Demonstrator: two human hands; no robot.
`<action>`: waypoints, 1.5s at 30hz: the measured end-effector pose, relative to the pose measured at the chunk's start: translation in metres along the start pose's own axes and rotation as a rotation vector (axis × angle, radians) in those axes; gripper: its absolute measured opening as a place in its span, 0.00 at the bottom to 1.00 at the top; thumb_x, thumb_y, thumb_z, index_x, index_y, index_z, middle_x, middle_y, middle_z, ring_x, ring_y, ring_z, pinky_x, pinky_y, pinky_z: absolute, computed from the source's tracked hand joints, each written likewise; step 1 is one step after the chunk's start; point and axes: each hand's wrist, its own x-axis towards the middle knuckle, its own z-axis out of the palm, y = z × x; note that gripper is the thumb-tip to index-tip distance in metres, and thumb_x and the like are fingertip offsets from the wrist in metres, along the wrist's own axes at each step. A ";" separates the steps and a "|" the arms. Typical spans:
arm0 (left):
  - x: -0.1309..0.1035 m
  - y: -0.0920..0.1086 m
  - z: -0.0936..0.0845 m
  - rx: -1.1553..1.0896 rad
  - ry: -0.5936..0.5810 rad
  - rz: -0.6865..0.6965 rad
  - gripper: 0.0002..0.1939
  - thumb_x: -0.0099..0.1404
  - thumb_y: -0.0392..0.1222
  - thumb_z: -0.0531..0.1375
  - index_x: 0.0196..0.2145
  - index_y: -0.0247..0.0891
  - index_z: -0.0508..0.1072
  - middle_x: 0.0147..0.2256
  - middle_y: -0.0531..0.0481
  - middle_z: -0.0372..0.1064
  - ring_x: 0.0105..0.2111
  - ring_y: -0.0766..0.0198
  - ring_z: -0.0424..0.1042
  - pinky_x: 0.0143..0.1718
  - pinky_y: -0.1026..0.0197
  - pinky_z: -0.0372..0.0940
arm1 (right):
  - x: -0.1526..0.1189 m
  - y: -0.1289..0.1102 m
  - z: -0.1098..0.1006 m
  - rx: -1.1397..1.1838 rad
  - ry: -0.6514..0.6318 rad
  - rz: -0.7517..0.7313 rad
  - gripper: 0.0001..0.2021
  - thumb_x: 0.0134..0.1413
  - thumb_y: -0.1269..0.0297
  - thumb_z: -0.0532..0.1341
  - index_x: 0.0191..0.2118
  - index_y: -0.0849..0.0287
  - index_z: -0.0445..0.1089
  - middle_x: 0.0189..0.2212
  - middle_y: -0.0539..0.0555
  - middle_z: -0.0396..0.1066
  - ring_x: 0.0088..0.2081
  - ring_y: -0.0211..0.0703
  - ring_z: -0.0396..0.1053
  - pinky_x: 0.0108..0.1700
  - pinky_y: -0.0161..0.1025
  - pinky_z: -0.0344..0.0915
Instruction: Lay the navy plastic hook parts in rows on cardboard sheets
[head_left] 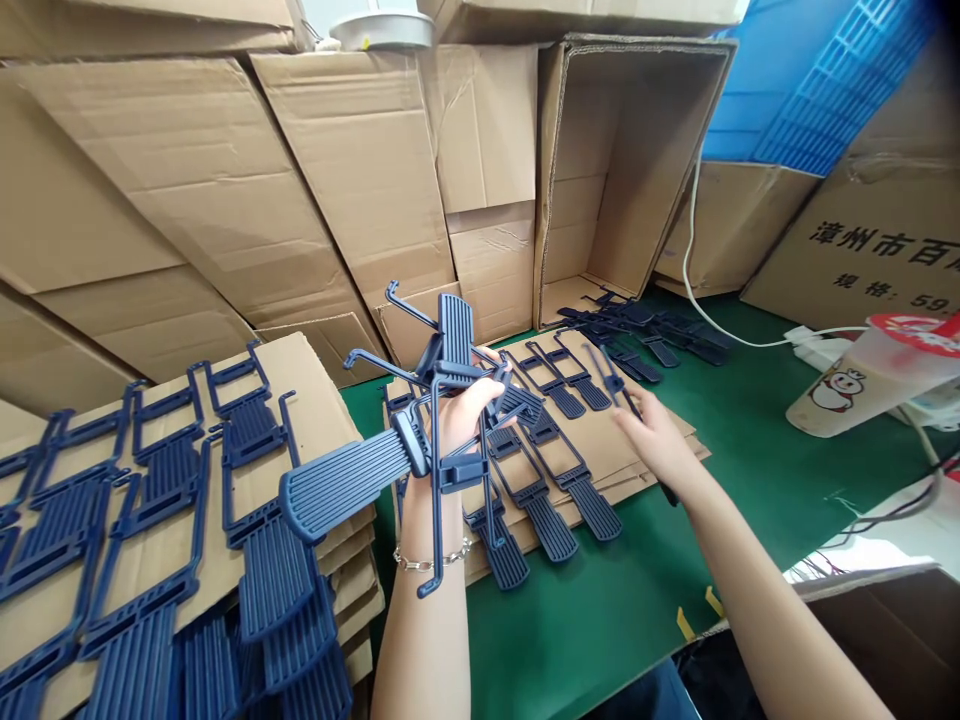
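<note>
Several dark blue plastic frames with ribbed paddles [345, 485] are bunched in my left hand [469, 410], whose fingers wrap round them above the cardboard at the centre. A chain bracelet circles that wrist. To the right, my right hand [652, 435] is closed on another dark blue frame [615, 383], tilted over the cardboard sheet. Between and below the hands, more blue frames [551, 525] lie in rows on the cardboard sheets [637, 455]. The fingertips of my left hand are partly hidden by the bunched parts.
Stacked cardboard [360, 600] bearing many blue frames stands at the left. An open carton [637, 150] is behind, with loose frames [652, 330] at its mouth. A drink cup [840, 390], white cable [690, 250] and blue crate [795, 100] are at the right of the green table [585, 640].
</note>
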 end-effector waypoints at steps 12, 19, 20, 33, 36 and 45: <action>0.002 0.001 0.001 -0.024 0.079 0.043 0.15 0.50 0.34 0.60 0.38 0.43 0.67 0.40 0.52 0.70 0.44 0.52 0.68 0.35 0.54 0.72 | -0.008 0.008 -0.003 0.389 -0.382 0.483 0.27 0.50 0.46 0.53 0.50 0.62 0.61 0.17 0.51 0.62 0.17 0.38 0.61 0.19 0.32 0.58; 0.002 0.001 -0.001 -0.024 0.082 0.054 0.15 0.50 0.34 0.60 0.37 0.42 0.66 0.39 0.51 0.70 0.44 0.53 0.69 0.34 0.56 0.72 | -0.001 0.013 -0.007 0.327 -0.358 0.501 0.25 0.50 0.45 0.53 0.44 0.63 0.62 0.16 0.51 0.62 0.16 0.39 0.61 0.18 0.33 0.58; 0.002 0.002 -0.001 -0.023 0.081 0.056 0.15 0.50 0.34 0.60 0.37 0.41 0.66 0.39 0.51 0.70 0.44 0.53 0.69 0.34 0.56 0.72 | 0.000 0.011 -0.007 0.308 -0.365 0.504 0.25 0.50 0.44 0.53 0.43 0.63 0.62 0.16 0.52 0.63 0.16 0.39 0.61 0.18 0.33 0.58; 0.003 0.004 -0.010 0.042 0.013 0.077 0.14 0.50 0.37 0.61 0.37 0.43 0.68 0.42 0.52 0.69 0.43 0.55 0.70 0.32 0.58 0.72 | -0.011 -0.003 0.009 -0.489 -0.182 0.061 0.26 0.49 0.49 0.55 0.47 0.65 0.67 0.40 0.64 0.64 0.41 0.52 0.65 0.41 0.42 0.61; 0.006 0.002 -0.011 0.057 0.013 0.097 0.15 0.50 0.38 0.61 0.38 0.44 0.68 0.42 0.53 0.69 0.42 0.55 0.70 0.30 0.60 0.72 | -0.017 -0.006 0.014 -0.588 -0.190 0.063 0.28 0.50 0.49 0.55 0.51 0.67 0.64 0.43 0.65 0.62 0.42 0.54 0.65 0.41 0.44 0.61; 0.009 -0.004 -0.010 0.068 0.042 0.087 0.18 0.50 0.37 0.59 0.41 0.46 0.68 0.39 0.53 0.70 0.40 0.56 0.71 0.27 0.62 0.72 | -0.019 -0.006 0.016 -0.693 -0.221 0.018 0.28 0.53 0.49 0.54 0.52 0.66 0.62 0.45 0.63 0.60 0.45 0.56 0.62 0.44 0.45 0.61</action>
